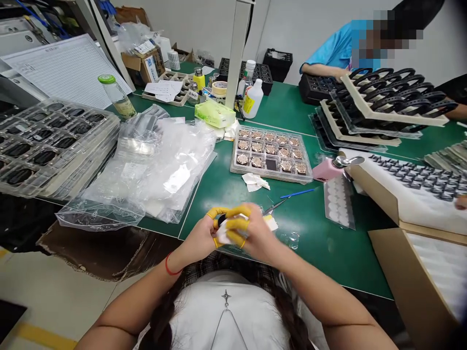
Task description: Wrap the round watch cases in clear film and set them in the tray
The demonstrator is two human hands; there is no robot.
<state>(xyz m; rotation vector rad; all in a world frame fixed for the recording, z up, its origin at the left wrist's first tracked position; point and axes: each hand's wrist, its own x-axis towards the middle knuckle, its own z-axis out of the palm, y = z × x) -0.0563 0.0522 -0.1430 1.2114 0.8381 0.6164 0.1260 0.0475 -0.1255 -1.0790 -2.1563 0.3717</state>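
Observation:
Both my hands meet over the table's front edge, with yellow finger cots on several fingers. My left hand (203, 235) is closed around a small dark round piece (221, 219), mostly hidden by fingers. My right hand (257, 236), slightly blurred, pinches a white wipe (223, 235) against that piece. Just beyond my right hand lie metal tweezers (278, 204) and a thin blue stick (297, 193). A crumpled white tissue (255, 182) rests before a clear tray (236, 167) of round watch parts; one compartment there shows only dark bottom.
Plastic bags (164, 165) and stacked trays (54, 141) cover the left side. A pink pump bottle (328, 169), a sheet of round stickers (338, 204) and an open carton (386, 189) stand right. A co-worker in a blue sleeve (326, 48) sits opposite, behind piled strap trays (394, 116).

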